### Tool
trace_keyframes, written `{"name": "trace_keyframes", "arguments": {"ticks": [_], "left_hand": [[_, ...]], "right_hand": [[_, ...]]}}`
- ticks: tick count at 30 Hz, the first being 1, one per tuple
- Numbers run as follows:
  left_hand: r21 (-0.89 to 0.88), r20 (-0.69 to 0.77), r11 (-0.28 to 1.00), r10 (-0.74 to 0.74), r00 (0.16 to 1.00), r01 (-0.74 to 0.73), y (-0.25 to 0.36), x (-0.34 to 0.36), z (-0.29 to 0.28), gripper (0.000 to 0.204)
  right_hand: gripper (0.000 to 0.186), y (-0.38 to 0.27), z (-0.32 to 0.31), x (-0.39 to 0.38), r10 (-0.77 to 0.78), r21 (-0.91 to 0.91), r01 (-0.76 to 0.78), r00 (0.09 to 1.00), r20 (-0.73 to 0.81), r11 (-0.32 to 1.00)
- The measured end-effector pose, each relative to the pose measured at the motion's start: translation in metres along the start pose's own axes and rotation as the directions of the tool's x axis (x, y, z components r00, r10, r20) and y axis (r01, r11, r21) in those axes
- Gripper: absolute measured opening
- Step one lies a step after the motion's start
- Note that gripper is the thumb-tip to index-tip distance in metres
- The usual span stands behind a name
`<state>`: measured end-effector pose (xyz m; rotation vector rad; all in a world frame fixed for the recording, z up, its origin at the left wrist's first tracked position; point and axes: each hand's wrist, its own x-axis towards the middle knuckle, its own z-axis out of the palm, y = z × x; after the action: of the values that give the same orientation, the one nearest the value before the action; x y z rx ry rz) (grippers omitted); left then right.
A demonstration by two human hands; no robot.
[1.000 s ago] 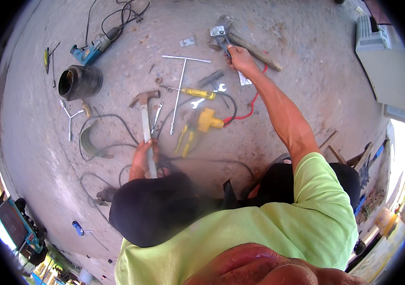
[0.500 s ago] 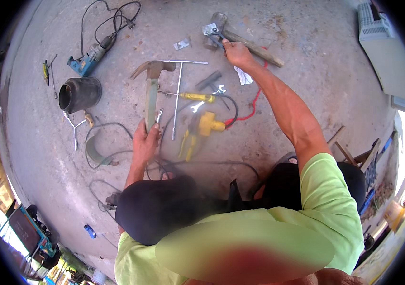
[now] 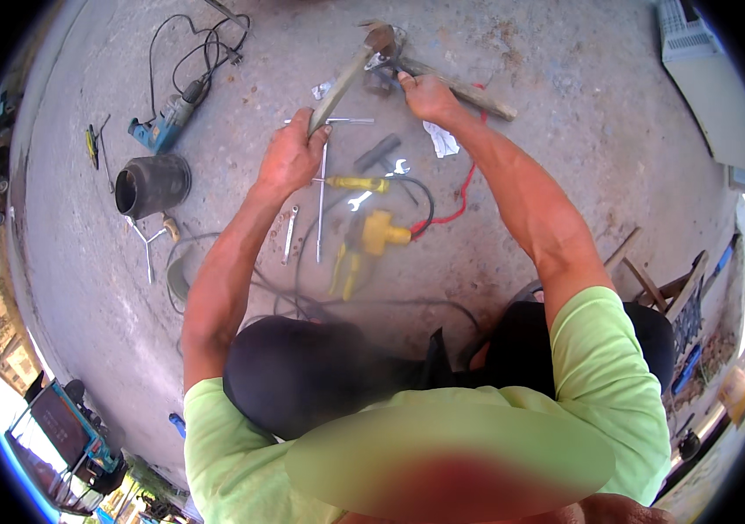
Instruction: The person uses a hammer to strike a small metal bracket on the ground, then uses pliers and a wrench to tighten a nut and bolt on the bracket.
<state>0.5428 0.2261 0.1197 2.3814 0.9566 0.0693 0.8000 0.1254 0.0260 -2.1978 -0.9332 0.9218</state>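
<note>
My left hand (image 3: 296, 153) is closed round the lower handle of a claw hammer (image 3: 337, 92). The hammer's rusty head is at the dark-handled tool (image 3: 397, 68) in my right hand (image 3: 429, 94); whether they touch I cannot tell. That tool's kind is unclear, and a shiny metal piece shows at its end. Beneath it lies a sledgehammer (image 3: 468, 90), its heavy head partly hidden and its wooden handle pointing right. A T-handle wrench (image 3: 321, 205) lies below my left hand, with a yellow-handled screwdriver (image 3: 359, 183) across the floor beside it.
Nearer me lie a spanner (image 3: 291, 234), a yellow connector (image 3: 383, 231) and looping cables. On the left are a blue power drill (image 3: 158, 129), a black cylinder (image 3: 138, 188) and a Y-shaped wrench (image 3: 147, 249). White paper (image 3: 440, 140) lies below my right hand; a pale appliance casing (image 3: 709, 105) stands right.
My left hand has carried the claw hammer forward and right, and its head has come over to the tool in my right hand. The spanner near my left hand is now fully visible.
</note>
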Motion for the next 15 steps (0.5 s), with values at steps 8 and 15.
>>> {"name": "trace_keyframes", "arguments": {"ticks": [8, 15], "left_hand": [[-0.192, -0.126, 0.981, -0.022, 0.992, -0.003, 0.027, -0.009, -0.020, 0.041], [-0.038, 0.029, 0.994, -0.099, 0.995, 0.100, 0.027, 0.006, -0.028, 0.044]], "right_hand": [[0.057, -0.006, -0.006, -0.004, -0.081, -0.036, 0.081, 0.997, -0.005, 0.996], [0.054, -0.013, -0.010, -0.012, -0.086, -0.073, 0.087, 0.996, 0.017, 0.994]]}}
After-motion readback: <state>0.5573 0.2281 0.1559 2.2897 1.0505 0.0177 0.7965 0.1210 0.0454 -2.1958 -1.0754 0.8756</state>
